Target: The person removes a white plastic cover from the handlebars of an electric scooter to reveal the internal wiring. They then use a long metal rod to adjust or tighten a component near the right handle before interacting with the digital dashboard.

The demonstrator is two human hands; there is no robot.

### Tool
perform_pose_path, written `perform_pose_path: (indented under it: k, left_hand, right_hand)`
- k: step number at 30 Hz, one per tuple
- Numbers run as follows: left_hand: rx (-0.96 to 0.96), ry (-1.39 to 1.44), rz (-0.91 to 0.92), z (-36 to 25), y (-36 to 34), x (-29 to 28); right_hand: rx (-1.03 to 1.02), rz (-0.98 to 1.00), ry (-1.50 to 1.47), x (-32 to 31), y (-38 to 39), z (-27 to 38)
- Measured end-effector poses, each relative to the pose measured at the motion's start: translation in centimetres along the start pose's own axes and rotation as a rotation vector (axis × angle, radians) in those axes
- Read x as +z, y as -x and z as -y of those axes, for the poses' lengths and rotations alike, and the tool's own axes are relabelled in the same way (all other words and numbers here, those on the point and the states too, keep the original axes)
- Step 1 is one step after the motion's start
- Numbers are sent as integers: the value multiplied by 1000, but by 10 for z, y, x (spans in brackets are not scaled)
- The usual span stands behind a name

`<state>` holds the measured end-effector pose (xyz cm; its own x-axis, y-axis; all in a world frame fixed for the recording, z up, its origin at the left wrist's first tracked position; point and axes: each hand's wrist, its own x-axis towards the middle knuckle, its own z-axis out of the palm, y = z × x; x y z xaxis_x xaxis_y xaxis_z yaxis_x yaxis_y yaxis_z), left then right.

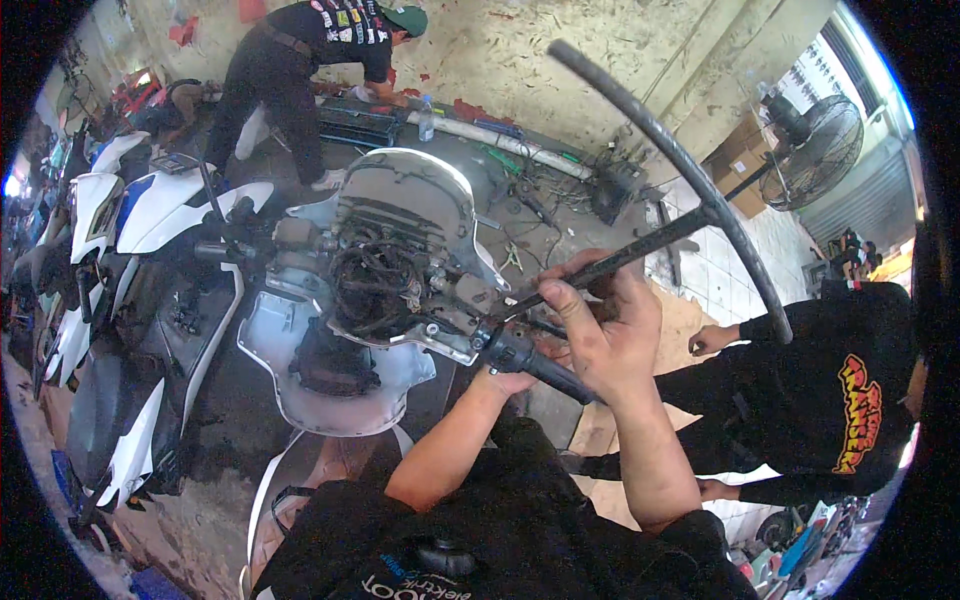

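Head view: black T-bar (709,212), shaft slanting up and right from beside the handlebar (548,371), pinched between thumb and fingers of the nearer right hand (615,328); left hand (508,382) lower-left, partly hidden, its closure I cannot tell

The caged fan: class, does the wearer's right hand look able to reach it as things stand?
Probably not: the right hand holds the T-shaped bar, and the caged fan appears well beyond reach.
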<state>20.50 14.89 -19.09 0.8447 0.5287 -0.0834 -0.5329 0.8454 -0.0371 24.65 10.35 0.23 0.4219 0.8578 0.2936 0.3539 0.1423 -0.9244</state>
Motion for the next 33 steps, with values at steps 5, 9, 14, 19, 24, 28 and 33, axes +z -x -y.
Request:
perform_pose_path:
  k: [5, 9, 14, 19, 24, 28, 33]
  left_hand:
    - [-19, -86, 32, 0, -9, -17]
    - [-173, -38, 190, 5, -1, -47]
    - [-114, -156, -32, 3, 44, -51]
    - [237, -1739, -135, -57, 133, 21]
    - [949, -2202, -73, -116, 84, 80]
    - [614, -2507, 189, -133, 64, 84]
    - [733, -2509, 255, -138, 64, 71]
  right_hand:
    - [-67, 13, 47, 1, -2, 1]
    - [-205, -374, 131, -17, -9, 18]
    - [68, -413, 111, -100, -20, -1]
    - [578, -311, 138, -111, 48, -131]
    - [761, -387, -356, -76, 85, -205]
    - [732, -389, -496, -64, 77, -207]
    - [727, -431, -331, -63, 69, -196]
